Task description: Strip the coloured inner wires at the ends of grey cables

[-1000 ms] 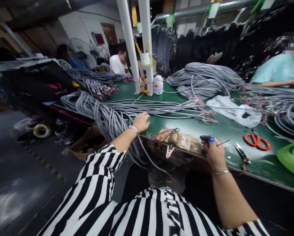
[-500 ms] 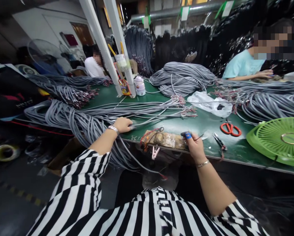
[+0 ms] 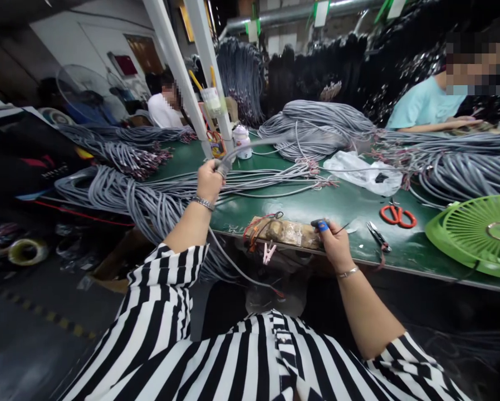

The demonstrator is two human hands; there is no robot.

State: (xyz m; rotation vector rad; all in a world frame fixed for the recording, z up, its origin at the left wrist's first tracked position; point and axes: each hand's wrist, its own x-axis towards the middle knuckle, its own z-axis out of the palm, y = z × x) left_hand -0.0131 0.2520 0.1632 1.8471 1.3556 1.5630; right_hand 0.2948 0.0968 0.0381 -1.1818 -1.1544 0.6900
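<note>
My left hand [image 3: 210,182] is closed round a grey cable [image 3: 250,146], lifted above the bundle of grey cables [image 3: 150,195]. The cable's free length sweeps to the right, smeared by motion. My right hand [image 3: 336,245], with blue wrapping on the thumb, pinches a small dark piece [image 3: 319,224] at the right end of a worn wooden block [image 3: 289,233]. A thin dark strip sticks out beyond its fingers; the piece's exact kind is unclear. Red and dark wires [image 3: 252,231] lie at the block's left end, and a pink clothespin [image 3: 269,253] hangs at its front.
Orange-handled scissors [image 3: 397,215], cutting pliers [image 3: 378,236] and a green fan [image 3: 479,234] lie to the right. Behind are a plastic bag [image 3: 361,170], coiled cables [image 3: 317,125], a white bottle [image 3: 241,142] and two posts [image 3: 210,72]. Two other people sit across the green table [image 3: 250,209].
My left hand has risen away from the table edge, pulling a grey cable up off the bundle. My right hand keeps its hold at the block. The view has shifted slightly.
</note>
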